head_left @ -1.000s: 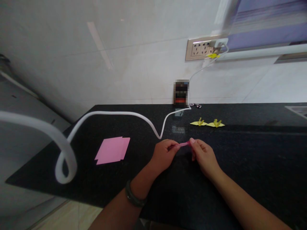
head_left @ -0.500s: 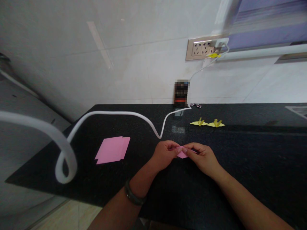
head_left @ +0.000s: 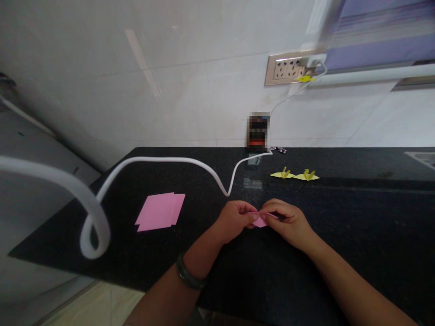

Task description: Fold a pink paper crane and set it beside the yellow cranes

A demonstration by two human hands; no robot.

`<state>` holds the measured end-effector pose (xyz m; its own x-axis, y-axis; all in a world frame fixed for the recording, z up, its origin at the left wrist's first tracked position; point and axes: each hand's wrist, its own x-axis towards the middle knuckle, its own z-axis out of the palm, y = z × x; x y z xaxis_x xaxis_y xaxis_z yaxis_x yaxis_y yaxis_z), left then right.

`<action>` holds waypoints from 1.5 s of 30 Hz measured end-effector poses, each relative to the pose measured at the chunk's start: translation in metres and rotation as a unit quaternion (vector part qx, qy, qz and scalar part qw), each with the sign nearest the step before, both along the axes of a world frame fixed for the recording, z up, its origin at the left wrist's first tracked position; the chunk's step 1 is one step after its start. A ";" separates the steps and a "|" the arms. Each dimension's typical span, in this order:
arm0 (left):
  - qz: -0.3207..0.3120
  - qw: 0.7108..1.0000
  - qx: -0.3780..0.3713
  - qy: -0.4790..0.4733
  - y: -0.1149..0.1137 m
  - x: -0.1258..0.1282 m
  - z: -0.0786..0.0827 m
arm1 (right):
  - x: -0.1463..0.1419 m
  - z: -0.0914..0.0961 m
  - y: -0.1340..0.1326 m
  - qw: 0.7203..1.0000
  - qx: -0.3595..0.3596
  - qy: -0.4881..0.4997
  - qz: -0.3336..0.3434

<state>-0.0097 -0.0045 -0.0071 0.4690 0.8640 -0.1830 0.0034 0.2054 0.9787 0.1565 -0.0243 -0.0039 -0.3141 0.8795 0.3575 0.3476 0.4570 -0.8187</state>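
A small folded pink paper (head_left: 260,221) is pinched between both hands just above the black countertop (head_left: 356,217). My left hand (head_left: 234,219), with a dark band on its wrist, grips the paper's left end with curled fingers. My right hand (head_left: 288,222) closes on the right end, fingertips meeting those of the left hand. Most of the paper is hidden under the fingers.
A stack of pink paper sheets (head_left: 159,211) lies to the left. Two yellow folded paper figures (head_left: 295,174) sit farther back. A white cable (head_left: 163,160) runs across the counter to a small device (head_left: 258,132) against the wall, below a socket plate (head_left: 288,69).
The paper was stretched out as a strip between my hands a second ago. My hands have since come together and lowered, and the paper now shows as a small folded piece.
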 end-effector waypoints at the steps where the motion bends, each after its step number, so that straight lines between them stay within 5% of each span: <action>1: 0.000 1.000 -0.011 -0.006 0.000 0.000 0.001 | 0.001 0.001 0.000 1.000 0.013 -0.007 0.012; 19: -0.024 0.998 -0.051 -0.024 0.000 -0.002 0.005 | 0.004 0.005 -0.003 0.990 0.104 -0.093 0.026; 27: 0.018 0.996 0.081 0.039 0.000 -0.002 0.003 | 0.002 0.005 -0.004 0.995 0.014 -0.079 -0.052; 33: 0.029 0.969 0.209 0.129 -0.003 -0.001 0.007 | -0.001 0.006 -0.002 0.996 0.002 -0.084 -0.022; 45: 0.038 0.938 0.285 0.193 -0.004 -0.001 0.009 | 0.001 0.001 -0.001 0.996 0.018 -0.078 -0.031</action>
